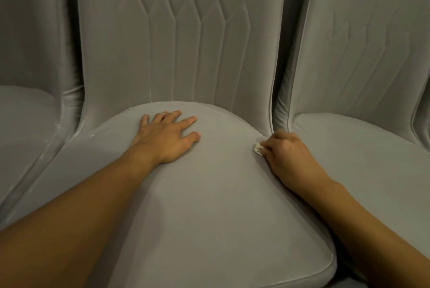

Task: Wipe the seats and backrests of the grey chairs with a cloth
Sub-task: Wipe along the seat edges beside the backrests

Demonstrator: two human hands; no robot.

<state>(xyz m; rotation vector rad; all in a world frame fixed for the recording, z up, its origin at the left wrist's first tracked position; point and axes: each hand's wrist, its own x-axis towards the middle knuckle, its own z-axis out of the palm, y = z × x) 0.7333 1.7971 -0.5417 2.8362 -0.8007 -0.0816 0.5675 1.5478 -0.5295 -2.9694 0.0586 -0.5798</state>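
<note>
A person leans over a row of three grey velvet-like upholstered chairs set side by side; the middle chair's rounded, padded seat cushion (209,194) fills the foreground, its tall backrest (176,36) stitched with angular vertical lines rising behind it. The left hand (166,137) lies flat on the rear part of that cushion, palm down, fingers straight and slightly spread, holding nothing; its bare forearm stretches in from the lower left. The right hand (287,153) rests at the cushion's right rear edge, close to the narrow gap dividing the middle chair from the right-hand chair (363,66); its fingers are curled around a small bunched white cloth (257,148), only a corner of which shows beyond the knuckles, pressed against the grey fabric. The two hands sit well apart, both on the same seat; the left-hand chair (28,66) is partly visible at the frame's edge, its seat and backrest in the same grey fabric.
</note>
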